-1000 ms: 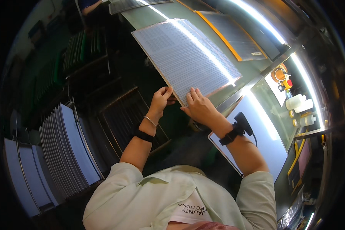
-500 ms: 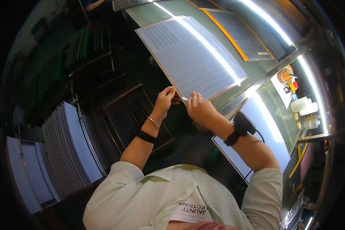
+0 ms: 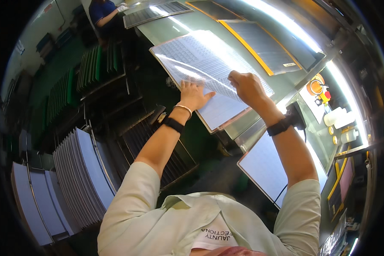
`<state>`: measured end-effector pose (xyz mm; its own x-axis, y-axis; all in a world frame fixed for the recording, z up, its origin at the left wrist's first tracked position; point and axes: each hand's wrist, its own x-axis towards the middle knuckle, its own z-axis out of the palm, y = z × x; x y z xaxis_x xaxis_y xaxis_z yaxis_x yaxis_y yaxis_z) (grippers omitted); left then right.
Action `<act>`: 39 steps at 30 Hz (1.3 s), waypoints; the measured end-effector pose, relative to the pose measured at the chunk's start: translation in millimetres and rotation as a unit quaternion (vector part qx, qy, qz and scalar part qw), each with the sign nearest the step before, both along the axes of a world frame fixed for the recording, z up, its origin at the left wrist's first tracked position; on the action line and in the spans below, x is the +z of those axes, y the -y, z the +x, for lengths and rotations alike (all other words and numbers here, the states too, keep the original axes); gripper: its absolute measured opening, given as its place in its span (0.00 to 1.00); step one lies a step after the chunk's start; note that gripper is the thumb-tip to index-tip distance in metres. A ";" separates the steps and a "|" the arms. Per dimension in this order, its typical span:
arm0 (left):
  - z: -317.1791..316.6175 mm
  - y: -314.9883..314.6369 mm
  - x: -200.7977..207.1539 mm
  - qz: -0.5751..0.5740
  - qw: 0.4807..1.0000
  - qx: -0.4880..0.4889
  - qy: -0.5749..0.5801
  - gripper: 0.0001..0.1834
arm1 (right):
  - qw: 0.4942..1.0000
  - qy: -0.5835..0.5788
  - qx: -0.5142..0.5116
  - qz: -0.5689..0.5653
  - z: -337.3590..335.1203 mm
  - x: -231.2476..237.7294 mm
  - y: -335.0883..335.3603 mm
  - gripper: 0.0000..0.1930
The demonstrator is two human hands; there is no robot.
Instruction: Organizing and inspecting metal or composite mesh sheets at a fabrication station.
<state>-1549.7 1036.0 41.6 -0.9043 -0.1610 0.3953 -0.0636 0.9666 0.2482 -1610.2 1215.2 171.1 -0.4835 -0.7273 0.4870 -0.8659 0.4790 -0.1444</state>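
A thin clear film with a dense dark pattern lies over a pale blue-white panel on the bench. The near part of the film is lifted and curls back, baring the panel's smooth near corner. My right hand is closed in a pinch on the raised film, above the panel. Its fingertips hide the exact edge they hold. Fingers spread, my left hand presses flat at the left edge of the panel, beside the bend in the film.
Another pale panel rests at the lower right. Orange-edged dark screens lie farther back, with white bottles at the right. Racks of upright panels stand to the left. A co-worker is at the far left.
My right hand has moved away from me and to the right, peeling the near corner of the film up. My left hand has gone from a pinch at the corner to lying flat on the panel.
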 end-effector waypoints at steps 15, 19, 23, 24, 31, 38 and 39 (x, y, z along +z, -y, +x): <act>-12.5 39.1 45.8 0.801 0.536 -0.267 0.016 0.46 | 0.913 -0.383 -0.110 0.090 131.7 162.8 -198.9 0.12; -6.4 17.2 83.0 0.870 0.382 -0.287 0.125 0.52 | 0.962 -0.199 -0.185 0.027 190.7 107.3 -272.6 0.12; -33.6 -36.2 73.4 0.752 0.526 -0.174 0.356 0.40 | 0.958 0.002 -0.277 -0.078 244.0 43.2 -328.8 0.11; -34.1 -59.0 72.3 0.661 0.620 -0.174 0.384 0.35 | 0.950 0.033 -0.296 -0.093 257.6 26.8 -340.8 0.10; -14.4 -161.5 77.5 0.513 0.741 -0.248 0.355 0.13 | 0.667 0.337 -0.516 -0.418 331.2 -66.1 -434.3 0.12; 7.6 -216.8 87.8 0.490 0.772 -0.289 0.285 0.10 | 0.649 0.274 -0.567 -0.428 369.4 -85.6 -480.3 0.03; 10.7 -219.6 81.9 0.498 0.768 -0.286 0.282 0.10 | 0.638 0.243 -0.602 -0.415 375.7 -94.1 -480.7 0.06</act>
<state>-1539.1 1255.6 123.5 -0.9219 0.3579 -0.1482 -0.0692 0.2243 0.9721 -1234.4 1695.9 76.9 -0.6886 0.7239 0.0430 0.3002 0.3386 -0.8917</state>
